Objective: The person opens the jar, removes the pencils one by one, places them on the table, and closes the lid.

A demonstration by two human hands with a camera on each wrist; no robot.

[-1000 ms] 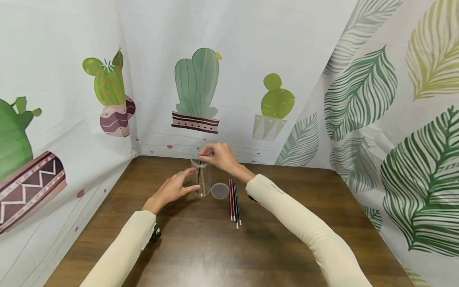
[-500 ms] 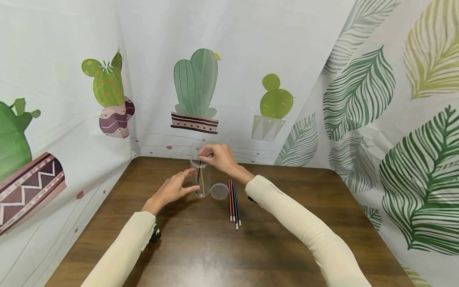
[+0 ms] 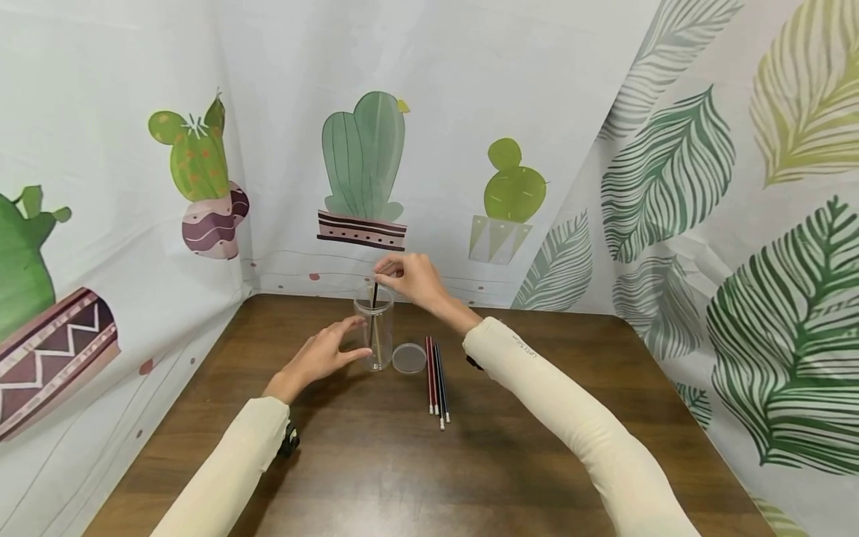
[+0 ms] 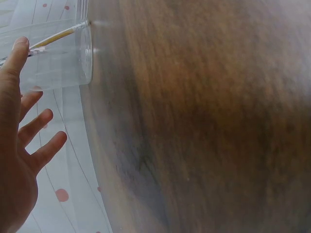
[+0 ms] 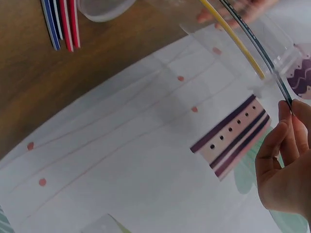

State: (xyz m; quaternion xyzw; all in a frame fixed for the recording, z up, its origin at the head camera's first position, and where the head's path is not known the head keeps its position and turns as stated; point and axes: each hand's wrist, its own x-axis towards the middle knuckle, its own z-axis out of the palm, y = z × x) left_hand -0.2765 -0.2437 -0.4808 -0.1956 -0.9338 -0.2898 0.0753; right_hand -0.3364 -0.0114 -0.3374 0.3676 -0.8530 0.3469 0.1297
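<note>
A clear jar (image 3: 385, 332) stands uncapped at the back of the table. Over its mouth, my right hand (image 3: 416, 282) pinches the top end of a dark pencil (image 5: 260, 48), whose lower part is inside the jar. A yellow pencil (image 5: 235, 41) also leans within. Beside the jar's left wall is my left hand (image 3: 318, 352), thumb and fingers spread around that side; the left wrist view shows its thumb (image 4: 17, 56) overlapping the clear wall. Right of the jar lie a round translucent lid (image 3: 409, 359) and several red and dark pencils (image 3: 441, 377) with white eraser ends.
The brown wooden table (image 3: 362, 462) runs back to a white cloth backdrop (image 3: 443, 112) printed with cacti and leaves. This cloth hangs close behind the jar and also along both sides of the table.
My right hand has risen slightly, lifting the dark pencil so more of it shows above the jar's rim. My left hand stays beside the jar.
</note>
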